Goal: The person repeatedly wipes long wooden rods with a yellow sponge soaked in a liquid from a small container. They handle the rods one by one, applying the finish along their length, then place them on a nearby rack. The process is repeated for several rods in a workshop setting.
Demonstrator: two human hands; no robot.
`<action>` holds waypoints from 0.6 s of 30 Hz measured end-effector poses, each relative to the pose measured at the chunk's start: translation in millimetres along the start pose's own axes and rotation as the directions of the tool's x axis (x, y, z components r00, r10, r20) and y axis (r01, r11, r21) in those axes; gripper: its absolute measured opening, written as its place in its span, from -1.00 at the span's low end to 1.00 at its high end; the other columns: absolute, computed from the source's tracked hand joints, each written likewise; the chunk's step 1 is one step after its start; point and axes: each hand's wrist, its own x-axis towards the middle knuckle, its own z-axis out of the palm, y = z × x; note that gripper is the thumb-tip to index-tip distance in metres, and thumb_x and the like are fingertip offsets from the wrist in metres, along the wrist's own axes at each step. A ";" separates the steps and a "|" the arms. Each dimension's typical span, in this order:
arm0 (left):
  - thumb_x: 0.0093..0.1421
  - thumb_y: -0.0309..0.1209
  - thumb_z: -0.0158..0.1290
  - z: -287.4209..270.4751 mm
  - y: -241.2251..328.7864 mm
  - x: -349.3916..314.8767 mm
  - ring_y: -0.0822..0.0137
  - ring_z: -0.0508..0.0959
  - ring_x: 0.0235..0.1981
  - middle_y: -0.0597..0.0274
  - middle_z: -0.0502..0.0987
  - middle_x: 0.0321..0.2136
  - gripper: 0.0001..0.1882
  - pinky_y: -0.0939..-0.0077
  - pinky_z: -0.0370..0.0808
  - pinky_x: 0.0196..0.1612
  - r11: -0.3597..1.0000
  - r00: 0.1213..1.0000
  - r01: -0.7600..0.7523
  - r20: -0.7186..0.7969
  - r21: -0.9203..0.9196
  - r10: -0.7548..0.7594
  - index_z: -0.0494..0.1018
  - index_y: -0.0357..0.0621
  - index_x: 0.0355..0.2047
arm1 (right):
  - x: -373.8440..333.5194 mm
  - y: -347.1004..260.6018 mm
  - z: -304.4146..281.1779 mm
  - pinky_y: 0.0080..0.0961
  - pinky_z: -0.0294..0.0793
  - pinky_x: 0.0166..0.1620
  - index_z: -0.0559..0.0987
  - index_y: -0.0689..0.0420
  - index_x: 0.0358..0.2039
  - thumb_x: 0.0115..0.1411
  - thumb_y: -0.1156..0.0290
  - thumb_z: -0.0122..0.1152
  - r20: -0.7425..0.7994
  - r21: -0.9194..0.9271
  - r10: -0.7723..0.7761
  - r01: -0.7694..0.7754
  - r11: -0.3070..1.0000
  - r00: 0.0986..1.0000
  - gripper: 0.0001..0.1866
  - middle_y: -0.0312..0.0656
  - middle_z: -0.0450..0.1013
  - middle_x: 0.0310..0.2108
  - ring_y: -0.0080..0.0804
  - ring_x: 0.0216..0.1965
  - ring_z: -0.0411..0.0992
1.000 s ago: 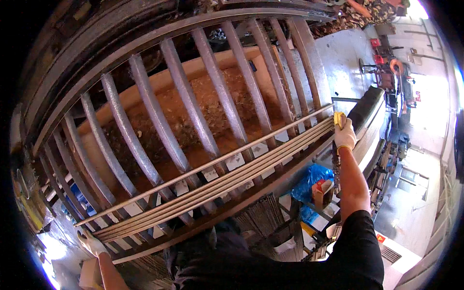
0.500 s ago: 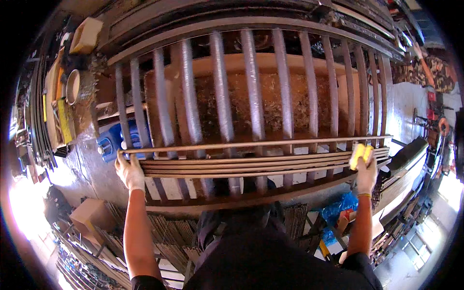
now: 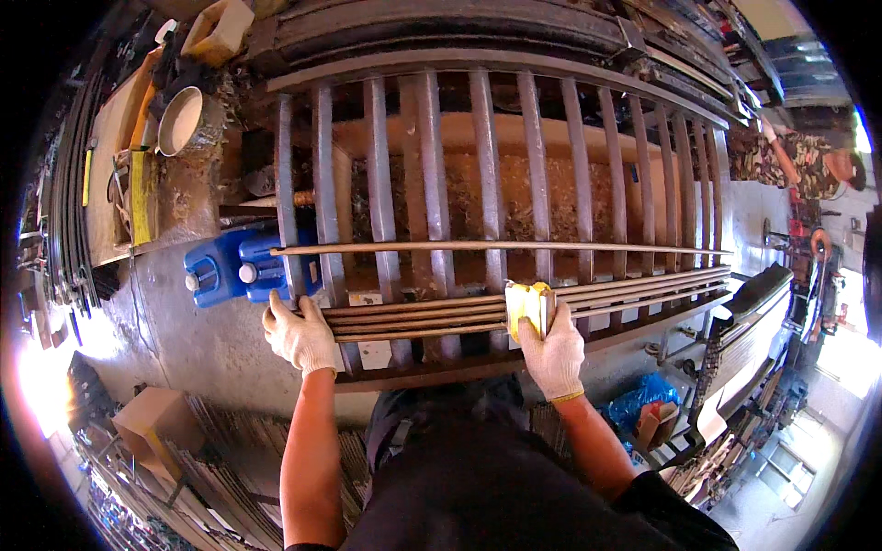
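Several long thin brown rods (image 3: 413, 320) lie side by side across the near part of a dark slatted metal rack (image 3: 487, 188). A single rod (image 3: 395, 246) rests apart from them, farther away across the slats. My left hand (image 3: 301, 338), in a white knit glove, is closed at the left ends of the grouped rods, fingers partly hidden. My gloved right hand (image 3: 554, 358) grips a yellow pad, possibly a sanding block (image 3: 526, 309), between thumb and fingers. The pad sits against the grouped rods near their middle.
Beneath the rack is a brown, dirty trough (image 3: 588, 197). Two blue jugs (image 3: 217, 268) stand on the floor at left, near a bench with a round pan (image 3: 181, 119). A cardboard box (image 3: 156, 424) is at lower left; blue plastic (image 3: 648, 397) lies at lower right.
The rod my left hand held now lies farther away, apart from the group. My right hand with the yellow pad has moved from the right ends to the middle. The view has shifted.
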 end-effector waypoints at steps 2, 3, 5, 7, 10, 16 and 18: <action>0.45 -0.09 0.28 -1.1 0.4 1.6 -0.34 0.55 0.28 -0.27 0.49 0.38 -0.29 -0.22 0.58 0.29 1.000 1.000 0.000 0.020 0.003 0.000 0.42 -0.08 0.51 | -7.2 -2.9 9.8 0.11 0.72 -0.02 0.58 0.28 0.18 0.35 0.15 0.50 -0.039 0.056 0.060 -0.058 0.997 0.997 -0.43 0.24 0.74 -0.14 0.33 -0.06 0.74; 0.45 -0.08 0.28 -1.0 0.4 3.2 -0.34 0.55 0.28 -0.27 0.49 0.38 -0.29 -0.22 0.57 0.28 1.000 1.000 0.000 0.029 0.004 0.000 0.42 -0.07 0.51 | -8.4 -3.4 15.1 0.13 0.72 -0.03 0.59 0.28 0.20 0.35 0.14 0.50 -0.057 0.085 0.091 -0.086 0.993 0.994 -0.42 0.23 0.74 -0.14 0.33 -0.06 0.74; 0.45 -0.07 0.28 3.8 -3.6 5.1 -0.34 0.55 0.28 -0.27 0.48 0.39 -0.29 -0.23 0.55 0.30 1.000 0.999 -0.007 0.032 0.011 0.007 0.42 -0.05 0.51 | -15.0 -12.9 38.3 0.11 0.73 -0.23 0.62 0.18 0.02 0.32 0.00 0.56 -0.122 0.103 -0.097 0.110 0.989 0.988 -0.47 0.17 0.72 -0.30 0.27 -0.26 0.74; 0.45 -0.07 0.28 6.9 -10.6 5.7 -0.34 0.54 0.29 -0.27 0.48 0.39 -0.29 -0.22 0.54 0.32 1.000 1.000 -0.018 0.020 0.022 0.017 0.42 -0.04 0.52 | -22.1 -54.3 56.7 0.06 0.74 -0.29 0.66 0.14 0.03 0.27 -0.04 0.61 -0.076 0.058 -0.305 0.309 0.949 0.949 -0.44 0.05 0.70 -0.37 0.14 -0.37 0.74; 0.47 -0.06 0.27 7.5 -6.9 7.2 -0.33 0.50 0.34 -0.27 0.48 0.39 -0.29 -0.22 0.51 0.34 0.999 0.999 -0.017 0.034 0.035 0.015 0.41 -0.02 0.53 | -25.0 -101.2 94.0 0.03 0.72 -0.37 0.61 0.15 -0.02 0.27 -0.02 0.56 0.099 0.158 -0.397 0.379 0.912 0.913 -0.46 0.01 0.68 -0.42 0.09 -0.44 0.72; 0.51 -0.06 0.24 16.2 -15.3 11.4 -0.38 0.48 0.36 -0.33 0.47 0.39 -0.32 -0.23 0.48 0.38 0.998 0.999 -0.040 0.030 0.039 0.039 0.41 0.02 0.54 | 1.8 -72.2 56.7 0.07 0.73 -0.34 0.64 0.08 0.03 0.27 0.06 0.54 0.146 0.179 -0.400 0.373 0.910 0.905 -0.53 0.00 0.69 -0.39 0.13 -0.42 0.71; 0.55 -0.11 0.20 7.2 -4.4 10.4 -0.34 0.52 0.33 -0.32 0.49 0.37 -0.37 -0.21 0.48 0.39 0.999 0.998 -0.044 0.041 0.011 0.043 0.45 -0.02 0.52 | 20.3 -8.0 7.2 0.05 0.75 -0.23 0.68 0.03 0.08 0.27 0.07 0.56 0.151 0.151 -0.287 0.265 0.952 0.946 -0.53 0.00 0.73 -0.24 0.11 -0.30 0.75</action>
